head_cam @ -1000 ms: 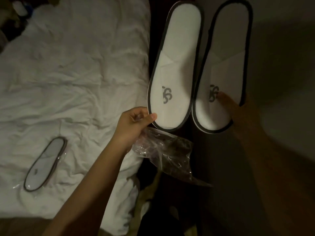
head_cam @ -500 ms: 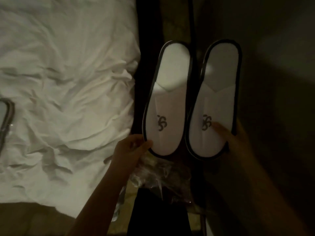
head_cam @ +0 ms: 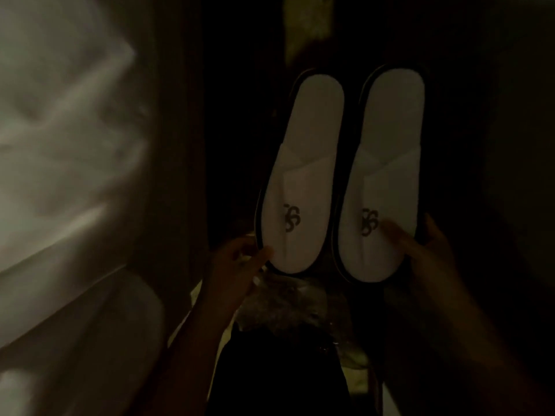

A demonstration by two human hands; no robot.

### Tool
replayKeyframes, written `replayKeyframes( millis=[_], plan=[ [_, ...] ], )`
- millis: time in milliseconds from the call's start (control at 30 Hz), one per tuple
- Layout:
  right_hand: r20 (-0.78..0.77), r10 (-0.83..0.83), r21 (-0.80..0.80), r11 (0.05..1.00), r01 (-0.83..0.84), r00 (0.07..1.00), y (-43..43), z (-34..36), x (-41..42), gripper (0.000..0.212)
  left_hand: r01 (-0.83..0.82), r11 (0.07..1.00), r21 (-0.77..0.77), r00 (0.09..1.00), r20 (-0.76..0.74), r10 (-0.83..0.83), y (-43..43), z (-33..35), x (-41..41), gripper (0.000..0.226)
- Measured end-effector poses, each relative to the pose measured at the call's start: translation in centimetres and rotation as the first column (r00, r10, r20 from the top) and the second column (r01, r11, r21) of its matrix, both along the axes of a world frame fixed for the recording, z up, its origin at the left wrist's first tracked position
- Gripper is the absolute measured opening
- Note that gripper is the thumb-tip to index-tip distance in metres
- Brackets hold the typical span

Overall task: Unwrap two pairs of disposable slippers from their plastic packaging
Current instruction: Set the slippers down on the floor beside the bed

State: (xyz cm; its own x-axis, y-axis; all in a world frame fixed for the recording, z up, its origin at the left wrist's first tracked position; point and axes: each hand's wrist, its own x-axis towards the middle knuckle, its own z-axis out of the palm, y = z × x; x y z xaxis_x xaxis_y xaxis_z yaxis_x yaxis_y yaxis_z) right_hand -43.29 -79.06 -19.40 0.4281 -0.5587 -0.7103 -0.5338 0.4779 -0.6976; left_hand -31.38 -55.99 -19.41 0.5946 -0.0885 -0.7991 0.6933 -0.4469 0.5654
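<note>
Two white slippers with dark trim and a dark logo are held side by side over a dim floor, out of their wrapper. My left hand (head_cam: 237, 265) pinches the toe end of the left slipper (head_cam: 303, 175). It also holds a crumpled clear plastic wrapper (head_cam: 288, 304) that hangs below. My right hand (head_cam: 426, 253) grips the toe end of the right slipper (head_cam: 387, 175), thumb on top near the logo. The second, wrapped pair is out of view.
A bed with a rumpled white sheet (head_cam: 60, 145) fills the left side, blurred by motion. Dark floor lies under and to the right of the slippers. Something dark (head_cam: 279, 370) sits at the bottom centre.
The view has swung right and down, so the bed slid left and the wrapped pair left the frame. Both slippers sit lower in the frame, still held the same way.
</note>
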Motion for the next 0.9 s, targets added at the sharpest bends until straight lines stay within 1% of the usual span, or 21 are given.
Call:
replayKeyframes(
  millis=[133,200,233,267,333,400,500,600,667,767,900],
  plan=[
    [-0.056,0.034,-0.006,0.999,-0.035,0.998,0.3,-6.4,0.8,0.081,-0.005,0.999,0.041,1.0,-0.016,0.006,0.1,-6.2,-0.2,0.024],
    [-0.078,0.062,-0.023,0.998,-0.064,0.995,0.4,-9.7,1.1,0.087,0.02,0.999,0.032,0.999,-0.026,-0.019,0.2,-9.5,-0.3,0.033],
    [-0.087,0.079,-0.045,0.996,-0.083,0.993,0.4,-11.2,1.1,0.086,0.035,0.999,0.04,0.999,-0.024,-0.034,0.3,-10.9,-0.3,0.037],
    [-0.094,0.092,-0.065,0.993,-0.098,0.991,0.4,-12.9,1.1,0.082,0.042,0.998,0.049,0.999,-0.019,-0.041,0.5,-12.5,-0.4,0.034],
    [-0.11,0.113,-0.084,0.989,-0.123,0.987,0.5,-17.0,1.0,0.072,0.023,0.998,0.053,0.999,-0.025,-0.022,1.0,-16.4,-0.7,0.021],
    [-0.126,0.156,-0.087,0.982,-0.167,0.98,0.5,-21.3,0.6,0.066,0.007,0.999,0.054,0.999,-0.047,-0.004,1.6,-20.2,-1.2,0.017],
    [-0.151,0.196,-0.087,0.974,-0.211,0.969,0.8,-27.1,0.3,0.07,0.007,0.999,0.032,0.997,-0.075,-0.004,2.1,-25.5,-1.6,0.015],
    [-0.148,0.214,-0.104,0.968,-0.231,0.966,1.1,-32.2,0.4,0.069,0.017,0.999,0.041,0.996,-0.089,-0.013,2.8,-30.2,-1.9,0.014],
    [-0.164,0.243,-0.079,0.963,-0.258,0.956,1.3,-35.2,0.7,0.07,0.03,0.999,0.042,0.993,-0.118,-0.025,3.4,-32.8,-1.9,0.015],
    [-0.171,0.252,-0.085,0.96,-0.269,0.953,2.1,-38.2,0.6,0.074,0.088,0.992,0.091,0.99,-0.117,-0.077,4.4,-35.9,-1.8,0.011],
    [-0.172,0.226,-0.037,0.971,-0.236,0.959,3.6,-40.3,0.2,0.074,0.122,0.985,0.122,0.99,-0.089,-0.112,5.1,-38.4,-1.9,0.007]
  ],
)
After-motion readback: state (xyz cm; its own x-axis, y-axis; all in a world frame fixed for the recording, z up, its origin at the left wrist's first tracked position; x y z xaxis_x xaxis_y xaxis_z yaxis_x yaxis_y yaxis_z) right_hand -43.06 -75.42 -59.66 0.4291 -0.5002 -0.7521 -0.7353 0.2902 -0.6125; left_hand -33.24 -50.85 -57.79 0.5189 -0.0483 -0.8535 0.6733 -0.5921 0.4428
